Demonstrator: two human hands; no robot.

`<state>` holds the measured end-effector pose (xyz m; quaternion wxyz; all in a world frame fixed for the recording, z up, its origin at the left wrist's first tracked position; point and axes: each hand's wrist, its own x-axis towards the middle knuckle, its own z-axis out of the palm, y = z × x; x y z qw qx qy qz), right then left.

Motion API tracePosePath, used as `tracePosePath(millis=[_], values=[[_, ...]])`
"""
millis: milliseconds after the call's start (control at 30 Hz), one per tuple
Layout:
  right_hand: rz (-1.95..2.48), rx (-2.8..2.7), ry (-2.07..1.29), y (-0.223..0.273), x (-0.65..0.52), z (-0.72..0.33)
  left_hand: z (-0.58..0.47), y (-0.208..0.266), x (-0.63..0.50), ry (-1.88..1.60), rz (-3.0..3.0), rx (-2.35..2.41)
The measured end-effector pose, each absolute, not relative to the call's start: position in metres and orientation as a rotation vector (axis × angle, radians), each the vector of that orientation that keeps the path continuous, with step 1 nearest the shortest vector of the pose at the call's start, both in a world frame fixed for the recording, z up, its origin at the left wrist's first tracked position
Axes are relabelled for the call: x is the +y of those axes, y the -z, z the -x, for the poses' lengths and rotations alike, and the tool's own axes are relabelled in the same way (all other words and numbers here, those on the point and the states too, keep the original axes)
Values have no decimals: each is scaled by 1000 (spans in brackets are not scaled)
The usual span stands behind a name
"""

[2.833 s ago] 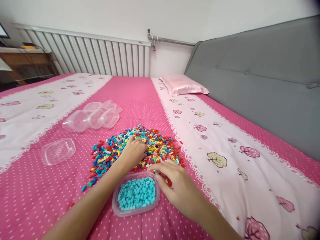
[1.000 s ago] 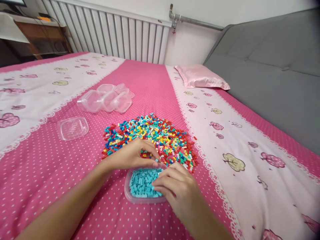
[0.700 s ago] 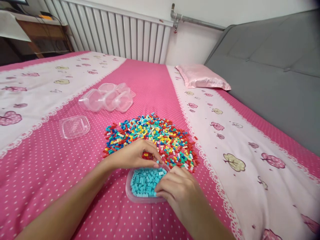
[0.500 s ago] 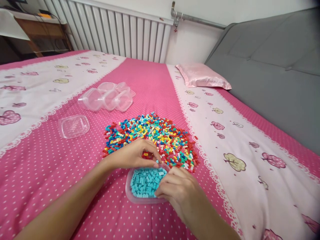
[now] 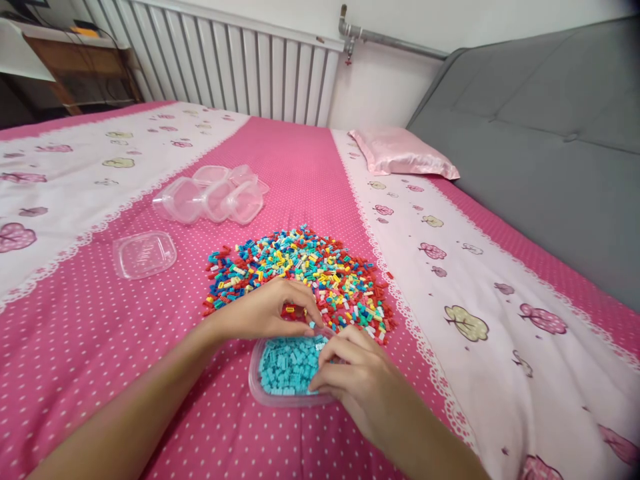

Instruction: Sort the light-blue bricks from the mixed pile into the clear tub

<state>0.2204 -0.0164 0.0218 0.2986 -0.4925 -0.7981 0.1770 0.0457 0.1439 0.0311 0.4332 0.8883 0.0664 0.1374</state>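
Observation:
A clear plastic container (image 5: 256, 380) stands on the bedspread, holding many light-blue toy bricks (image 5: 287, 367). My left hand (image 5: 275, 310) arches over its far rim, thumb and fingertips closed around a small light-blue brick (image 5: 313, 325). Over the container's right side, my right hand (image 5: 357, 373) has its fingers curled together, the tips down by the light-blue bricks. Whatever those fingertips hold is hidden. Just beyond both hands spreads a heap of mixed-colour toy bricks (image 5: 300, 257), in red, blue, yellow, green and white.
A clear lid (image 5: 145, 255) lies flat to the left of the heap. Behind it sit several clear plastic containers (image 5: 215, 197) grouped together. At the back are a pink pillow (image 5: 403, 153) and a white radiator (image 5: 225, 63). A grey headboard (image 5: 540, 127) rises at the right.
My right hand's upper fingers have lifted and bent a little more over the container. My left hand stays almost still with the small brick. The whole view has shifted slightly.

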Motion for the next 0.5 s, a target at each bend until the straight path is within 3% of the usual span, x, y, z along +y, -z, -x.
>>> tracePosePath(millis=[500], values=[[1404,-1784,-336,-23,-11,-222,-47,-40,134,-237,-2136,25]])
